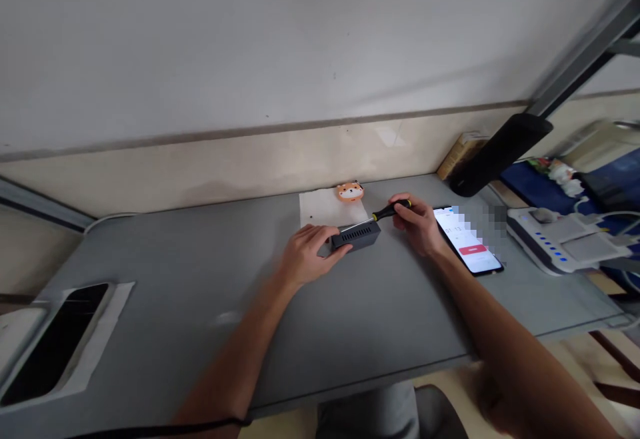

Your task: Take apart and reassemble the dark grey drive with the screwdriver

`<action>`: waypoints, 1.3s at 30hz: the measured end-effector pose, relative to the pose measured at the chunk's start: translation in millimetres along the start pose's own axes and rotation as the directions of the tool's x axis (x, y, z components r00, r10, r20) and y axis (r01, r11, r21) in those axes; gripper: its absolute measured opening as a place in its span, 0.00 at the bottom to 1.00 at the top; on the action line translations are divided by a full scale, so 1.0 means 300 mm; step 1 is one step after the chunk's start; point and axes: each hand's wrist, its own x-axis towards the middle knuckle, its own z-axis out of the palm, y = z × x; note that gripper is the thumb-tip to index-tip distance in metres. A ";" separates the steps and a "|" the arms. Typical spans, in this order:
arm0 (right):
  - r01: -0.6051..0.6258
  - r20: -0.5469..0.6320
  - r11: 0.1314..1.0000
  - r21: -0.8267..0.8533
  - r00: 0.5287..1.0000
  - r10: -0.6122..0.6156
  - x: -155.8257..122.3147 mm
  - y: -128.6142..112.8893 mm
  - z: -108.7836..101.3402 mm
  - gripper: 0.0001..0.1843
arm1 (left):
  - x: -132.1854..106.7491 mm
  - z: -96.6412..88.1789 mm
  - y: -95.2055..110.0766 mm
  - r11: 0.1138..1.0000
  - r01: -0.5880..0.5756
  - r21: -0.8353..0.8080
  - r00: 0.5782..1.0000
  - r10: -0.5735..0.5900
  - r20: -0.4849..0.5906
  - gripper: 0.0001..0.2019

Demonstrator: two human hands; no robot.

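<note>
We have the left hand [307, 254] closed over the end of a dark vented metal box [356, 238] on the grey table [390, 319], the right hand [417, 224] gripping a yellow-and-black screwdriver [391, 210] with its shaft along the box's top, and the box seems closed so far.

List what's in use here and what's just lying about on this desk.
In use: left hand on a dark grey vented box; right hand holding a yellow-and-black screwdriver against it.
Lying about: smartphone, orange animal figurine, white paper sheet.
</note>
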 end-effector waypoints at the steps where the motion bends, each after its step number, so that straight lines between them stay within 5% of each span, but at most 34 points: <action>1: 0.002 -0.005 1.000 0.002 1.000 -0.002 -0.002 0.001 -0.001 0.18 | -0.002 0.003 0.001 1.000 0.007 0.005 1.000 -0.006 -0.007 0.07; 39: 0.015 0.024 1.000 0.027 1.000 -0.016 -0.012 -0.006 0.010 0.17 | -0.011 -0.017 0.008 1.000 -0.015 0.011 0.997 0.014 0.074 0.11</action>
